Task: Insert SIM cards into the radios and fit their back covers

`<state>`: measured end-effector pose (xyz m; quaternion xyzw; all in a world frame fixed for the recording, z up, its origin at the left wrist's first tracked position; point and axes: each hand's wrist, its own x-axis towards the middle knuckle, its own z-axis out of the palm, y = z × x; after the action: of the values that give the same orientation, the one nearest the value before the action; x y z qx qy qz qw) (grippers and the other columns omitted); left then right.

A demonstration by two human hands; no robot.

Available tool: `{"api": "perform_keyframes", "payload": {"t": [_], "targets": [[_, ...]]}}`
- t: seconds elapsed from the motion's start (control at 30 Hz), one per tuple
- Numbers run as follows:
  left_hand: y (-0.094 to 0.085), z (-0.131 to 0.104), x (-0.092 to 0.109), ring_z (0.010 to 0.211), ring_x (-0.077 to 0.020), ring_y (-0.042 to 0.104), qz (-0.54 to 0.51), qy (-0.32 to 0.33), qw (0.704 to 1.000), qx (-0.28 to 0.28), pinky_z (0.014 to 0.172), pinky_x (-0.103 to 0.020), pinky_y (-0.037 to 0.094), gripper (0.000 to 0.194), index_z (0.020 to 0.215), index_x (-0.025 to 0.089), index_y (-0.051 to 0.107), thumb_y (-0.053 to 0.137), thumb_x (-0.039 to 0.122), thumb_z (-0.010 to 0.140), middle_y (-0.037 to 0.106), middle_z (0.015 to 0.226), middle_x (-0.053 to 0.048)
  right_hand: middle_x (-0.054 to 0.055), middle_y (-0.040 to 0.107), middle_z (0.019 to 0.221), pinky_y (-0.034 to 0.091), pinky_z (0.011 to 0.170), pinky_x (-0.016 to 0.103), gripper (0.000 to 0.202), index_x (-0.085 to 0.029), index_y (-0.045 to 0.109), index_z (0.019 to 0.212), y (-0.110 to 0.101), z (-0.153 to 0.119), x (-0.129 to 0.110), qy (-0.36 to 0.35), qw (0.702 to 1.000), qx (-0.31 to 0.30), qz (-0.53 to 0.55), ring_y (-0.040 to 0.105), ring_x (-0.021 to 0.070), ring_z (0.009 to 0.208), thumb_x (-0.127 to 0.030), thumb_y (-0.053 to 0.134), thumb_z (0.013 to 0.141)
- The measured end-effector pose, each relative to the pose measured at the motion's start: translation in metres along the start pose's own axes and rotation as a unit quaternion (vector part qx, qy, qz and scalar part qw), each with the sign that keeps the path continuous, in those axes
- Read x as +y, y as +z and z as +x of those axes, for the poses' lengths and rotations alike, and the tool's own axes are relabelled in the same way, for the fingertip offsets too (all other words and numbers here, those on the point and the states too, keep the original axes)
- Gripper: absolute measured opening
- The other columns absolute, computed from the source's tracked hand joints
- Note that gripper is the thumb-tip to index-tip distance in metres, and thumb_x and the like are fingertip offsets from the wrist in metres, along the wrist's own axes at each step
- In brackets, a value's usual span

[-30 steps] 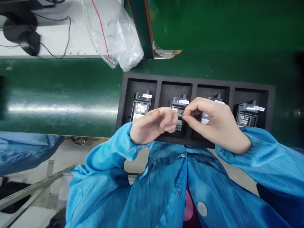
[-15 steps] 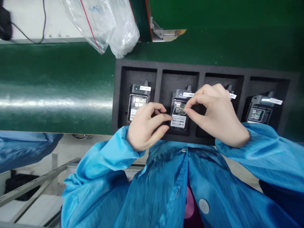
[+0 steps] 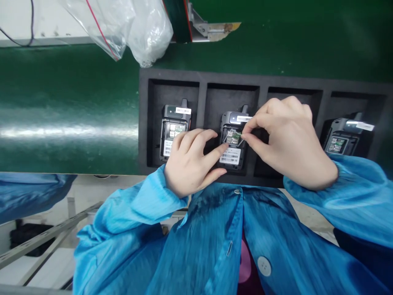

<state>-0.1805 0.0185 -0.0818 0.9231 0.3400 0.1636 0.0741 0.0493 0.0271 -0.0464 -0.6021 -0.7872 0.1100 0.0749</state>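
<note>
A dark handheld device [image 3: 232,141] lies with its back open in the second compartment of a black foam tray [image 3: 202,110]. A thin clear piece [image 3: 241,141] stands out over its card slots, pinched between the thumb and index finger of my right hand [image 3: 288,141]. My left hand [image 3: 196,162] has its fingers apart, the index fingertip touching the device just above its white label. Left of it, a similar open device [image 3: 175,127] is partly covered by my left hand. Another device [image 3: 344,137] sits in the rightmost compartment. My right hand hides most of the third compartment.
Clear plastic bags [image 3: 147,32] lie at the back left beside a metal bracket [image 3: 215,29]. The tray rests on a green bench [image 3: 70,106]. A blue sleeve [image 3: 30,194] of another person shows at the left edge.
My left index finger has moved up onto the device's opening. My right hand has shifted slightly right, and the clear piece looks lifted at its edge. The whole view has shifted slightly.
</note>
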Motion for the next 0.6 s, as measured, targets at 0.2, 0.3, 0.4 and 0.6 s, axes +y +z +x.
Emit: {"api": "perform_keyframes", "payload": {"t": [0.2,0.3,0.4,0.6], "targets": [[0.0003,0.0018,0.0013,0.12,-0.033,0.047,-0.003,-0.004,1.0,0.014,0.099,-0.049,0.038,0.061,0.132,0.021,0.058,0.047,0.061,0.088,0.053,0.129,-0.018,0.007,0.058,0.091,0.028,0.075,0.037,0.016,-0.02,0.067,0.082,-0.0039,0.0032,0.0023,-0.023,1.0,-0.019,-0.004,0.048,0.0265,0.095,-0.027,0.054,0.089],[0.001,0.0034,0.0016,0.122,-0.0343,0.046,-0.006,-0.001,1.0,-0.002,0.1,-0.052,0.038,0.061,0.13,0.021,0.059,0.047,0.063,0.087,0.052,0.132,-0.018,0.007,0.057,0.09,0.029,0.076,0.037,0.017,-0.019,0.066,0.082,-0.0037,0.0041,0.0042,-0.034,0.999,-0.022,0.001,0.049,0.0265,0.095,-0.026,0.053,0.089],[0.0019,0.0053,0.0025,0.122,-0.0351,0.046,-0.017,0.003,1.0,-0.007,0.1,-0.053,0.038,0.058,0.125,0.021,0.062,0.048,0.062,0.087,0.053,0.132,-0.019,0.008,0.057,0.09,0.03,0.077,0.038,0.017,-0.019,0.066,0.082,-0.0009,0.0051,0.0046,-0.045,0.999,-0.016,0.004,0.048,0.027,0.096,-0.026,0.053,0.089],[0.0038,0.0071,0.0029,0.123,-0.0355,0.046,-0.008,0.012,1.0,-0.013,0.1,-0.053,0.038,0.061,0.128,0.021,0.06,0.05,0.063,0.086,0.052,0.133,-0.019,0.01,0.058,0.103,0.034,0.081,0.04,0.018,-0.017,0.063,0.099,-0.0002,-0.0004,0.0048,-0.065,0.998,0.005,-0.007,0.049,0.0276,0.1,-0.029,0.051,0.092]]}}
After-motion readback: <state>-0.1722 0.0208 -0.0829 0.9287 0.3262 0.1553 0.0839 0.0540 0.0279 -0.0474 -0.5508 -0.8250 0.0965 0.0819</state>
